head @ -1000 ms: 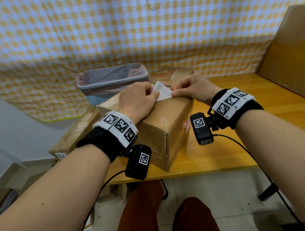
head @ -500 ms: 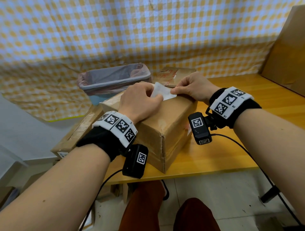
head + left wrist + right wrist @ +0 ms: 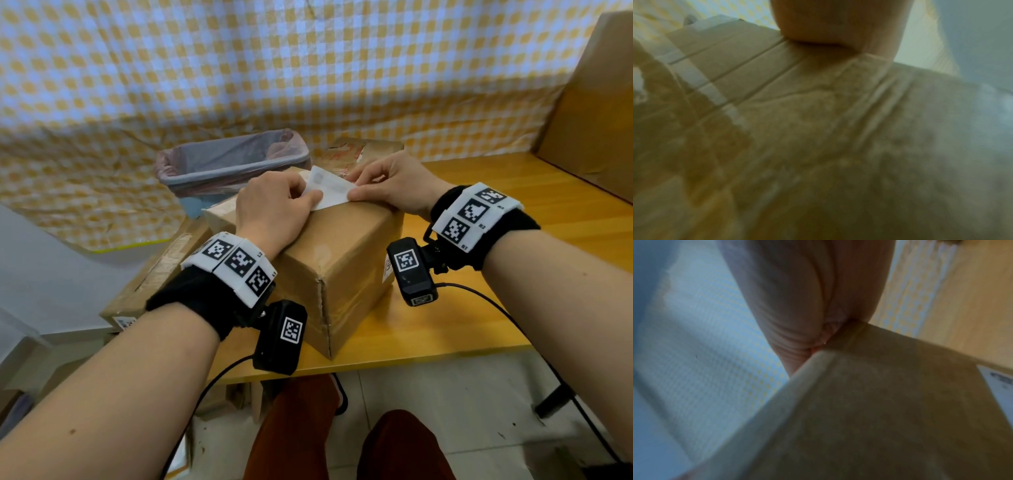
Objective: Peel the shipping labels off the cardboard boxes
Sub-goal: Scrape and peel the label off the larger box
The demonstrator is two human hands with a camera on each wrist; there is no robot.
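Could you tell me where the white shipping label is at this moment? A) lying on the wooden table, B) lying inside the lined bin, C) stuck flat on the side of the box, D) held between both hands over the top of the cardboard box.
D: in the head view the left hand and the right hand each pinch an end of the shipping label, lifted above the top of the cardboard box.

A long yellow wooden table (image 3: pixel 496 308) holds the boxes. A brown cardboard box (image 3: pixel 346 270) sits on it near the front edge, one corner sticking out over the edge. A flatter torn brown cardboard box (image 3: pixel 363 150) lies behind it. A big brown cardboard box (image 3: pixel 596 102) stands at the far right.
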